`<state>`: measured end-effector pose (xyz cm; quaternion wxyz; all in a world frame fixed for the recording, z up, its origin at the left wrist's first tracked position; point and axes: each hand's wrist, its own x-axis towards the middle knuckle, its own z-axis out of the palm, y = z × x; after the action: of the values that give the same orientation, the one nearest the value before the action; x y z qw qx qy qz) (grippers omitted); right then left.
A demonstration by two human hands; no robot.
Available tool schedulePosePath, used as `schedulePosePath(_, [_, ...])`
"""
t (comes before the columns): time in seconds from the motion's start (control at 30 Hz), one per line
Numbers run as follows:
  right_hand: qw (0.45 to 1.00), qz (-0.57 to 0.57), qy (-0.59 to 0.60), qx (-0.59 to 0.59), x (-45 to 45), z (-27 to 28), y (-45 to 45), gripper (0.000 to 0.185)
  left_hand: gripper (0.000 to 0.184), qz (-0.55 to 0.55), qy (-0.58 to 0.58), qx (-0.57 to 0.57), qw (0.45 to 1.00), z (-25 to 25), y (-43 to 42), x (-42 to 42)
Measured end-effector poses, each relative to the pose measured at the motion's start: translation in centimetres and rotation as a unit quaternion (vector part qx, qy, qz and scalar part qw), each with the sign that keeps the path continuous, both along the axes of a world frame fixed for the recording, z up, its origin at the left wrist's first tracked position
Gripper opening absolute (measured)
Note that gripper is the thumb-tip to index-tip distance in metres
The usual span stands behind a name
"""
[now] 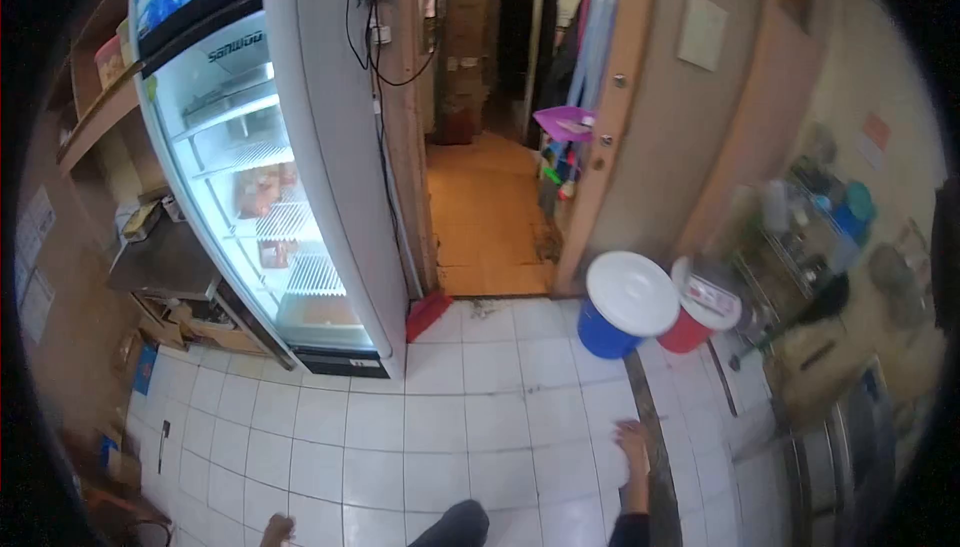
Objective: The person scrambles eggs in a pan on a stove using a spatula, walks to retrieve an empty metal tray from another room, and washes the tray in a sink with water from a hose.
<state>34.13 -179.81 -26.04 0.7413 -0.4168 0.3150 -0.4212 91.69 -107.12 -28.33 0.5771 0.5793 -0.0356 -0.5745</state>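
Observation:
My right hand [632, 442] hangs over the white tiled floor at the lower right, its fingers loosely spread and nothing seen in them. Nearest to it is the blue bucket [604, 330] with a white lid [632, 293], apart from the hand. Low at the bottom edge, my left hand [278, 530] is small and partly cut off; how its fingers are held is unclear, and no object shows in it. Between the two hands my dark-clad knee [462, 525] shows above the tiles.
A lit glass-door fridge [250, 167] with packed food stands left of an open doorway [490, 217]. A red broom head [428, 317] lies beside it. Right of the door [660, 127] are a red bucket [688, 335] and a dish rack [790, 257]. A counter [165, 257] is at left.

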Motion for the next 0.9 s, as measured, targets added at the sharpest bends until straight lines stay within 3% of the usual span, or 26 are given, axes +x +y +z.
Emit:
schedulePosePath(0.03, [0.927,0.035,0.254,-0.275,9.2,0.4,-4.5,0.022,0.020,-0.027,0.093,-0.091,0.991,2.2,0.8,0.6])
schedulePosePath(0.07, [0.881,0.064,0.320,-0.343,18.5,2.1,-7.9,0.014,0.020,0.024,0.050,0.077,0.995,3.0,-1.5,1.1])
schedulePosePath(0.13, [0.868,0.223,0.352,-0.271,33.6,11.3,-10.6,0.015,0.020,0.037,-0.010,0.255,0.966,1.5,-12.3,3.7])
schedulePosePath(0.2, [0.863,0.393,0.246,-0.198,42.8,9.1,-16.1,0.018,0.024,0.005,-0.037,0.293,0.955,-0.8,-25.1,6.5])
schedulePosePath(0.27, [0.838,0.467,0.265,-0.101,48.9,10.0,-21.8,0.019,0.029,-0.054,-0.075,0.293,0.952,-2.8,-39.1,9.1])
schedulePosePath(0.3, [0.832,0.478,0.268,-0.082,49.3,6.3,-24.6,0.019,0.032,-0.089,-0.093,0.277,0.952,-3.4,-45.8,10.1])
schedulePosePath(0.33, [0.794,0.494,0.232,-0.268,49.8,1.9,-28.9,0.020,0.035,-0.120,-0.118,0.243,0.955,-3.8,-53.1,11.7])
schedulePosePath(0.37, [0.795,0.509,0.252,-0.213,51.6,2.1,-33.4,0.021,0.038,-0.140,-0.151,0.188,0.960,-2.8,-60.6,14.1])
schedulePosePath(0.4, [0.803,0.508,0.268,-0.159,54.0,2.7,-38.7,0.022,0.041,-0.127,-0.177,0.106,0.970,0.5,-68.3,17.4])
schedulePosePath(0.43, [0.819,0.490,0.275,-0.119,56.9,3.4,-44.6,0.023,0.045,-0.114,-0.300,0.091,0.943,10.1,-79.0,20.3])
schedulePosePath(0.47, [0.838,0.464,0.273,-0.087,60.0,4.4,-50.4,0.025,0.047,-0.048,-0.153,0.011,0.987,14.0,-85.9,23.9])
schedulePosePath(0.5, [0.868,0.376,0.319,0.057,64.7,5.2,-56.9,0.016,0.052,0.070,-0.070,-0.071,0.993,18.6,-93.2,27.0])
schedulePosePath(0.53, [0.907,0.336,0.254,0.013,68.9,8.7,-63.2,0.018,0.052,0.077,-0.069,-0.065,0.992,21.9,-98.4,30.7])
schedulePosePath(0.57, [0.933,0.256,0.252,0.002,73.8,10.8,-68.8,0.019,0.055,0.246,0.062,-0.073,0.964,24.5,-102.9,33.7])
schedulePosePath(0.6, [0.918,0.217,0.325,-0.064,79.7,11.9,-75.4,0.019,0.058,0.409,0.186,-0.088,0.889,26.2,-107.4,36.4])
schedulePosePath(0.63, [0.894,0.180,0.388,-0.135,85.6,12.4,-81.0,0.020,0.057,0.408,0.163,-0.073,0.895,24.2,-109.4,39.1])
schedulePosePath(0.7, [0.861,0.165,0.351,-0.328,99.8,12.8,-88.9,0.025,0.057,0.327,0.064,0.006,0.943,16.9,-111.5,43.6])
schedulePosePath(0.77, [0.841,0.308,0.336,-0.291,116.1,8.5,-93.8,0.025,0.056,0.316,0.029,0.090,0.944,12.9,-114.6,47.3])
schedulePosePath(0.83, [0.837,0.421,0.250,-0.246,129.6,17.2,-90.9,0.025,0.055,0.328,0.022,0.139,0.934,12.6,-118.5,51.4])
schedulePosePath(0.9, [0.749,0.582,0.173,-0.266,141.5,23.4,-88.8,0.026,0.054,0.356,0.022,0.154,0.921,13.7,-122.6,56.0])
